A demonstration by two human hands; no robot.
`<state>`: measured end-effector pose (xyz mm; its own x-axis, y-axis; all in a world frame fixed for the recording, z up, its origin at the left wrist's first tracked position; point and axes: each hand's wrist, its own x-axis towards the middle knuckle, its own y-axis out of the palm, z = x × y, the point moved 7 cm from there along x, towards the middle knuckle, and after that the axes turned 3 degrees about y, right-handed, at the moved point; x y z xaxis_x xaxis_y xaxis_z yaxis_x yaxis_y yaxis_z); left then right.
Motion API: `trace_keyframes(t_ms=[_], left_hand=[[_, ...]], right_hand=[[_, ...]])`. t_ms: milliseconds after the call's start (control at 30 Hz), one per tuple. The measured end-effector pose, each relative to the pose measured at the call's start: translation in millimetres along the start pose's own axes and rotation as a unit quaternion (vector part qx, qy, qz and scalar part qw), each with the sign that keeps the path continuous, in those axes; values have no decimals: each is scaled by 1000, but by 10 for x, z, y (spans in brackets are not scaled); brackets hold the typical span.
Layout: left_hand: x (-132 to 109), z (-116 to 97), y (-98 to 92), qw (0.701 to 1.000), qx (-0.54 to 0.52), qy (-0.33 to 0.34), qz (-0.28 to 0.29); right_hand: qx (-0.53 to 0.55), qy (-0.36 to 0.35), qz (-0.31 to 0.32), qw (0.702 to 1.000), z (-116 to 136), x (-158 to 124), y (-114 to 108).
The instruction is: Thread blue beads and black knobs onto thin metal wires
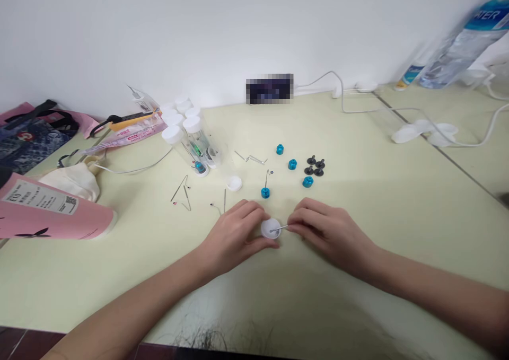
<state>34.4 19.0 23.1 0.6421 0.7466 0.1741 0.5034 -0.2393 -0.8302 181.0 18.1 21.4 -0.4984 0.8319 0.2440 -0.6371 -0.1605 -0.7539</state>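
Pinching a thin rod (280,228), right hand (324,226) angled inward, left hand (237,234) clasping a white cap (269,225)

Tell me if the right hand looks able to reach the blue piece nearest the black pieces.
Probably yes: the blue piece lies just beyond the right hand, and nothing visible stands between them, though that hand holds a thin metal rod.

"What did the thin rod (280,227) look made of?"

"Shiny metal, and the little cup (266,235) looked like smooth plastic."

"And how were the blue knobs (307,182)?"

"Glossy, like coloured metal; the black pieces (318,172) seemed matt plastic."

"The tabletop (99,275)?"

"It looked smooth; the cream pouch (81,182) looked like cloth, the label (45,198) on the pink tumbler (93,217) like paper."
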Motion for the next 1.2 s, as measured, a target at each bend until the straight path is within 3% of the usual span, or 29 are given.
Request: trace_keyframes(t_ms=[133,267,367,433,633,767,900,1033,1200], left_hand=[[25,24,-65,999,-48,-8,-24],[36,179,-176,986,-102,-67,-112],[38,298,-185,976,-90,-120,-160],[75,295,-164,977,-69,-113,-168],[280,293,-90,978,-72,-118,-157],[338,340,-93,965,-149,-136,-167],[317,306,-76,932,-306,-117,-156],[298,296,56,874,-457,-138,-88],[317,298,110,844,-518,-123,-67]], right_hand=[[91,41,15,995,-39,35,-36],[186,113,1,976,-147,50,-62],[254,155,-19,954,-221,48,-67],[282,163,-36,945,-245,47,-80],[300,138,-84,940,-225,39,-158],[295,117,-110,942,-201,28,-205],[252,98,-121,955,-177,19,-224],[175,67,-142,972,-112,8,-274],[105,-2,-186,977,8,-12,-366]])
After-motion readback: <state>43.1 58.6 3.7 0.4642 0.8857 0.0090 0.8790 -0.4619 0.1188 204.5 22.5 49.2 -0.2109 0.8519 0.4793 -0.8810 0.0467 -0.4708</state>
